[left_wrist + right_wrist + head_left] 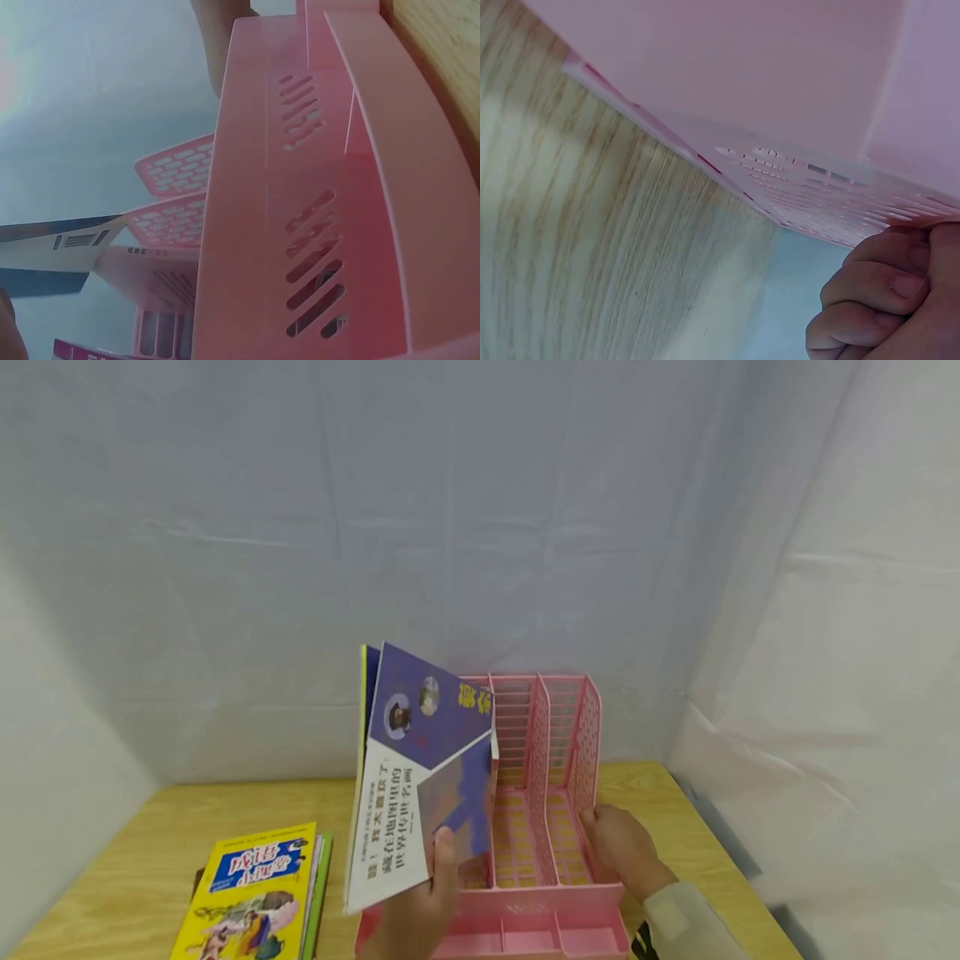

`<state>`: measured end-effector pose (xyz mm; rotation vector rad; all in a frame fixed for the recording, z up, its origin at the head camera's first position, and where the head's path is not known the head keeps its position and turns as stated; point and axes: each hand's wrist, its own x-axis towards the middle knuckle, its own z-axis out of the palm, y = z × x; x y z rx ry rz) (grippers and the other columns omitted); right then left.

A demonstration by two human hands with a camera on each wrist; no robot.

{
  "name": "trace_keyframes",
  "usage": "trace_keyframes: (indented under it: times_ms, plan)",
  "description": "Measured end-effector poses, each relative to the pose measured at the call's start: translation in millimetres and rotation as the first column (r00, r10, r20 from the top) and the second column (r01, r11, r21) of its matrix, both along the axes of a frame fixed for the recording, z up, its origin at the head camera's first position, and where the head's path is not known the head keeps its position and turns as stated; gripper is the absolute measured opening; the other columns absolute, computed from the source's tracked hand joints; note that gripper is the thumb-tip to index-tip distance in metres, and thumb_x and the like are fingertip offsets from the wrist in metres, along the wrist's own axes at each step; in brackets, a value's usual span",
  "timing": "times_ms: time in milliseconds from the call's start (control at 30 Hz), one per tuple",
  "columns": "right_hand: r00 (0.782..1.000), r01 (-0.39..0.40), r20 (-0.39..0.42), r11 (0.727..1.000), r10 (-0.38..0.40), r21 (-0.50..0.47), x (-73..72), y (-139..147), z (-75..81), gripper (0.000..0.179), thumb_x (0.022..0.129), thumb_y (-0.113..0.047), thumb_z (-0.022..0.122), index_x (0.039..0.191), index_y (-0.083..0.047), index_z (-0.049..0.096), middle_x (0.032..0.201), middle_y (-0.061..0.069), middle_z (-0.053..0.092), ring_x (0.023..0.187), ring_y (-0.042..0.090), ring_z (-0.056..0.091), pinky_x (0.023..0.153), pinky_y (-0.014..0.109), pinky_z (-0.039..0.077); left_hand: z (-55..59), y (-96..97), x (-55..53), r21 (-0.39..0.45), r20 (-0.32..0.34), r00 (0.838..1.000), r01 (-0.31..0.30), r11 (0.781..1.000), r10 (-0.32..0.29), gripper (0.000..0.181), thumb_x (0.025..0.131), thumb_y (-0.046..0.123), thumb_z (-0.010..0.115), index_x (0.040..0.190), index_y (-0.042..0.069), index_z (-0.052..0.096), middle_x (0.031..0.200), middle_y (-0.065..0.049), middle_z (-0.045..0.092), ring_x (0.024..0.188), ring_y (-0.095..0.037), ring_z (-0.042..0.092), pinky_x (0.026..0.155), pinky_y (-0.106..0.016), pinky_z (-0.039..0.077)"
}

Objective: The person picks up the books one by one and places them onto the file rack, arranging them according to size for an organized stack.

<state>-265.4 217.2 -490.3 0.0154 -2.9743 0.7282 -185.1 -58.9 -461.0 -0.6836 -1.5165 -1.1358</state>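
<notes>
My left hand (423, 902) holds a book (420, 777) with a purple and white cover, its thumb lying across the front. The book tilts over the left part of a pink desktop file rack (536, 827), hiding some of its slots. Behind the cover shows a second, yellow-edged book (363, 693). In the left wrist view, the raised book's back (56, 244) carries a barcode, beside the rack's dividers (176, 169). My right hand (622, 843) grips the rack's right side panel; its curled fingers (877, 289) show against the perforated wall in the right wrist view.
A small stack of books with a yellow top cover (251, 893) lies on the wooden table (135, 852) at the left. Low compartments (532, 935) run along the rack's front. Pale sheeting (450, 527) hangs behind and on both sides of the table.
</notes>
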Motion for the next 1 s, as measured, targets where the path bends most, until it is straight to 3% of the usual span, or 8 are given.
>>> trace_keyframes:
  times_ms: [267, 533, 567, 667, 733, 800, 933, 1000]
  plan:
    - [1.000, -0.021, 0.011, 0.999, 0.022, -0.046, 0.3, -1, -2.7, 0.046, 0.112, -0.033, 0.036, 0.073, -0.013, 0.051, 0.067, 0.004, 0.048, 0.061, 0.019, 0.046, 0.064, 0.036, 0.042, -3.3, -0.9, 4.5, 0.072, 0.073, 0.994, 0.080, 0.994, -0.085, 0.074, 0.085, -0.023, 0.050, 0.153, -0.016, 0.021, 0.147, -0.007, 0.048, 0.118, -0.007, 0.059, 0.095, -0.015, 0.049]
    - [0.998, -0.047, -0.030, 0.999, 0.046, -0.021, 1.6, 1, -1.1, 0.045, 0.112, -0.028, 0.039, 0.070, -0.013, 0.049, 0.064, 0.003, 0.047, 0.058, 0.018, 0.046, 0.061, 0.035, 0.041, -1.1, 0.1, -1.3, -0.054, 0.207, 0.978, 0.001, 0.999, 0.010, 0.076, 0.090, -0.014, 0.059, 0.158, -0.004, 0.029, 0.159, -0.020, 0.041, 0.133, -0.014, 0.053, 0.110, -0.018, 0.040]
    - [0.999, -0.042, -0.025, 0.999, 0.042, -0.031, 1.2, 2, -1.1, 0.044, 0.111, -0.028, 0.039, 0.071, -0.013, 0.049, 0.065, 0.003, 0.048, 0.059, 0.018, 0.046, 0.061, 0.035, 0.042, -1.9, 2.0, -2.1, -0.089, 0.227, 0.973, -0.015, 0.996, 0.035, 0.072, 0.091, -0.011, 0.061, 0.156, -0.005, 0.034, 0.155, -0.022, 0.046, 0.126, -0.013, 0.058, 0.106, -0.018, 0.044]
    - [0.999, -0.031, -0.014, 0.998, 0.030, -0.046, 0.0, 2, -0.9, 0.044, 0.111, -0.029, 0.039, 0.072, -0.013, 0.051, 0.066, 0.003, 0.049, 0.060, 0.018, 0.047, 0.062, 0.035, 0.042, -3.7, 7.3, -3.7, -0.189, 0.303, 0.948, -0.040, 0.981, 0.097, 0.035, 0.095, 0.001, 0.065, 0.128, -0.006, 0.062, 0.105, -0.013, 0.072, 0.082, -0.003, 0.066, 0.073, -0.013, 0.053]
    - [1.000, -0.026, -0.009, 0.998, 0.025, -0.049, 0.2, 1, 0.0, 0.043, 0.111, -0.029, 0.040, 0.072, -0.014, 0.051, 0.066, 0.003, 0.050, 0.061, 0.018, 0.048, 0.063, 0.035, 0.043, -3.7, 10.6, -3.9, -0.252, 0.391, 0.911, -0.030, 0.967, 0.130, 0.013, 0.100, 0.012, 0.065, 0.108, 0.001, 0.067, 0.079, 0.001, 0.065, 0.062, 0.006, 0.051, 0.055, -0.013, 0.046]
    - [1.000, -0.024, -0.008, 0.998, 0.024, -0.051, 0.6, 1, 1.3, 0.044, 0.111, -0.030, 0.039, 0.072, -0.013, 0.052, 0.067, 0.004, 0.050, 0.061, 0.018, 0.048, 0.063, 0.036, 0.044, -2.9, 12.7, -5.6, -0.282, 0.491, 0.860, 0.001, 0.959, 0.143, 0.015, 0.104, 0.021, 0.062, 0.099, 0.008, 0.067, 0.070, 0.008, 0.056, 0.053, 0.008, 0.043, 0.049, -0.018, 0.043]
    - [1.000, -0.017, 0.012, 0.998, 0.018, -0.057, 1.2, 2, 2.5, 0.045, 0.111, -0.032, 0.038, 0.073, -0.014, 0.052, 0.067, 0.004, 0.051, 0.061, 0.019, 0.048, 0.063, 0.036, 0.044, -2.7, 14.6, -12.3, -0.309, 0.655, 0.733, 0.040, 0.950, 0.183, 0.035, 0.108, 0.037, 0.056, 0.120, 0.006, 0.065, 0.098, -0.004, 0.070, 0.075, -0.008, 0.068, 0.070, -0.036, 0.058]
    - [1.000, -0.014, 0.019, 0.999, 0.014, -0.036, 1.6, 4, 2.1, 0.046, 0.111, -0.033, 0.037, 0.072, -0.014, 0.051, 0.068, 0.004, 0.050, 0.061, 0.019, 0.048, 0.063, 0.037, 0.043, -4.3, 14.9, -16.2, -0.329, 0.717, 0.669, 0.078, 0.941, 0.195, 0.047, 0.107, 0.045, 0.053, 0.129, 0.005, 0.063, 0.110, -0.006, 0.068, 0.086, -0.017, 0.069, 0.076, -0.042, 0.058]
